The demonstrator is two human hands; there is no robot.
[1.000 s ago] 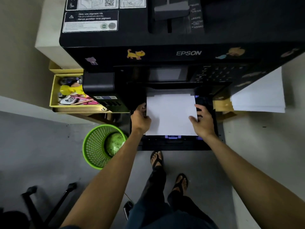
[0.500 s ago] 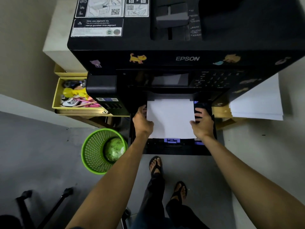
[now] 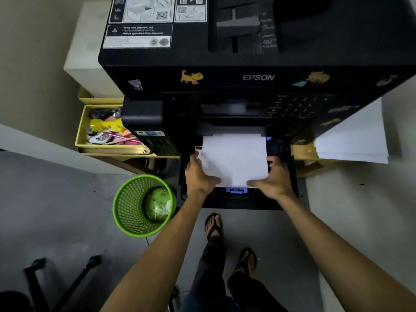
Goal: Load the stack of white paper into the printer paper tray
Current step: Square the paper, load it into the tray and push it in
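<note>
A stack of white paper (image 3: 234, 158) lies in the pulled-out black paper tray (image 3: 290, 176) at the foot of the black Epson printer (image 3: 225, 82). Its far end reaches under the printer body. My left hand (image 3: 199, 176) grips the stack's left edge near the front corner, thumb on top. My right hand (image 3: 273, 179) holds the right front corner, thumb lying across the sheet. A purple paper guide tab (image 3: 236, 190) shows just in front of the stack, between my hands.
A green mesh waste bin (image 3: 144, 206) stands on the floor left of the tray. A yellow open drawer (image 3: 108, 149) of small items sits left of the printer. More white paper (image 3: 353, 140) lies right of it. My sandalled feet (image 3: 229, 242) are below the tray.
Both hands slid back toward me along the stack's side edges to its front corners, thumbs now on top. The stack sits slightly deeper under the printer. My head has moved closer.
</note>
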